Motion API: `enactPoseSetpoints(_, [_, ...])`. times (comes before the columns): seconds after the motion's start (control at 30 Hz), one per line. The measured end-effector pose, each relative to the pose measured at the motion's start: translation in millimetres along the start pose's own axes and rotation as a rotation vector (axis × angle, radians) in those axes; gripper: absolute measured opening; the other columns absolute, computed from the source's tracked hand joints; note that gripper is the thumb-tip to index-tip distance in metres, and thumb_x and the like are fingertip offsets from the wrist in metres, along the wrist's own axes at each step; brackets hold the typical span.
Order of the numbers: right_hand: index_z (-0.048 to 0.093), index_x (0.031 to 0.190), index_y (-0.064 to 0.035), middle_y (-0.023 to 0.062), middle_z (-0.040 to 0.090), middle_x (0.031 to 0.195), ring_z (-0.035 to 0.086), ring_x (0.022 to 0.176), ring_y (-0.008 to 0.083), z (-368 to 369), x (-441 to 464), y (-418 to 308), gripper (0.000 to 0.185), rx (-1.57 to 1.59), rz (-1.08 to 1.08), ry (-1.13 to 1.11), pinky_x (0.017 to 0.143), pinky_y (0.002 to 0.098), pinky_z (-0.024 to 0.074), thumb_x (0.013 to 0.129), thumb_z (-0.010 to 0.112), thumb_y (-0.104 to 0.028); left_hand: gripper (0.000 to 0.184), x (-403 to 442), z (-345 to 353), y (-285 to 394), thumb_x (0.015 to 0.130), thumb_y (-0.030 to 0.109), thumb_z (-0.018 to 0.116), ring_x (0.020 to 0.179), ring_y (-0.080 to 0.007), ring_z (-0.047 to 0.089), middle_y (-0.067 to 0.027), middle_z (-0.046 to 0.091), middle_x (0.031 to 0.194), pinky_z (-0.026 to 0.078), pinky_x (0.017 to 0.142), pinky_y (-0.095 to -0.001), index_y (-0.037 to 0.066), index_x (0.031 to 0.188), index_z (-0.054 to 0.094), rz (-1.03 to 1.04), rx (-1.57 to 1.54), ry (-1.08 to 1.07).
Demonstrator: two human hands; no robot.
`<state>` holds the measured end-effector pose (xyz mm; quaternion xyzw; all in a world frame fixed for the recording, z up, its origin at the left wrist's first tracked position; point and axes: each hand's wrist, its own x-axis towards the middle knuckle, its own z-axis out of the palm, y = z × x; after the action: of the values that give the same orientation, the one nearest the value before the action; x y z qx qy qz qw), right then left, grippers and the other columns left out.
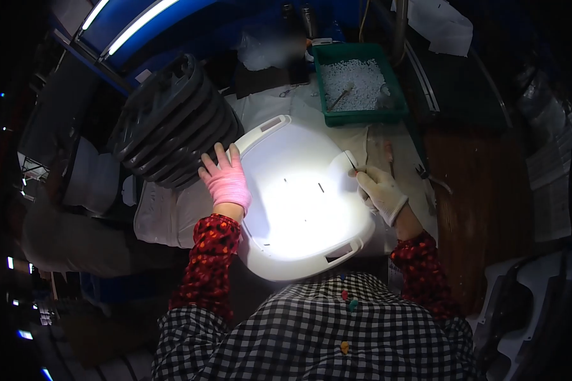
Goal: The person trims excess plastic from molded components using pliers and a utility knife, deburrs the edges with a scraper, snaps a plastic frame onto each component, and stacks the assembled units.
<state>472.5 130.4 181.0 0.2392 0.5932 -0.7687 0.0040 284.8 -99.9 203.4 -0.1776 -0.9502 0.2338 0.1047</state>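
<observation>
A white plastic panel (279, 219) with rounded corners lies under a bright light in front of me. It has a handle slot at its upper left and another at its lower right, and a few small dark slits show in its face. My left hand (227, 181), in a pink glove, rests on the panel's left edge with fingers spread. At the right edge, my right hand (381, 192), in a white glove, pinches a thin dark tool (351, 162). Its exact kind is too small to make out.
Stacked dark grey plastic parts (171, 120) stand at the left. A green tray (362, 117) of small white pieces sits at the back. On the right lie a screwdriver-like tool (389, 155) and pliers (424, 172). White molded parts (521, 305) stand at lower right.
</observation>
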Motion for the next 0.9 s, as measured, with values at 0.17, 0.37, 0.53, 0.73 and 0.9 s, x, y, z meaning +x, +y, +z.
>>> enactPoseSetpoints(0.17, [0.059,0.107,-0.0018,-0.0028,0.046,0.06,0.036,0.042,0.0039,17,3,14,0.025,0.035,0.003,-0.036,0.038,0.0214,0.029,0.095,0.048,-0.021,0.055,23,20,-34,0.085,0.031,0.061,0.096,-0.0329,0.064,-0.021,0.062,0.11,0.051,0.083,-0.041,0.004,0.132,0.046,0.104,-0.422,-0.008])
enactPoseSetpoints(0.37, [0.058,0.109,-0.001,-0.0009,0.048,0.063,0.036,0.042,0.0042,20,6,7,0.027,0.062,-0.084,0.057,0.038,0.0213,0.0301,0.096,0.047,-0.021,0.027,27,-15,-107,0.097,0.019,0.05,0.07,-0.0125,0.065,-0.0091,0.067,0.088,0.053,0.062,-0.0236,0.001,0.115,0.058,-0.478,-1.57,0.433])
enactPoseSetpoints(0.53, [0.057,0.109,-0.001,0.0005,0.049,0.064,0.037,0.042,0.004,31,7,4,0.024,0.147,-0.12,0.078,0.038,0.021,0.0305,0.096,0.048,-0.019,0.039,10,-6,-42,0.082,-0.003,0.059,0.111,-0.0203,0.058,-0.0122,0.06,0.118,0.046,0.097,-0.0304,0.002,0.12,0.055,0.142,-1.317,0.221])
enactPoseSetpoints(0.73, [0.051,0.107,-0.0026,0.0017,0.051,0.064,0.041,0.042,0.0048,16,-9,-16,0.019,0.202,-0.281,0.203,0.037,0.0219,0.0326,0.097,0.047,-0.018,0.091,-24,-42,129,0.06,0.025,0.081,0.117,-0.0383,0.051,-0.0262,0.053,0.122,0.043,0.098,-0.0398,0.002,0.136,0.036,0.461,-1.255,-0.386])
enactPoseSetpoints(0.9, [0.052,0.105,-0.002,0.0,0.05,0.058,0.04,0.044,0.0037,-2,-30,-6,0.021,0.009,-0.416,0.327,0.04,0.0205,0.0304,0.098,0.048,-0.021,0.073,-22,-62,115,0.059,0.02,0.082,0.099,-0.0343,0.061,-0.0205,0.061,0.105,0.049,0.084,-0.0391,0.002,0.12,0.046,0.312,-1.28,-0.342])
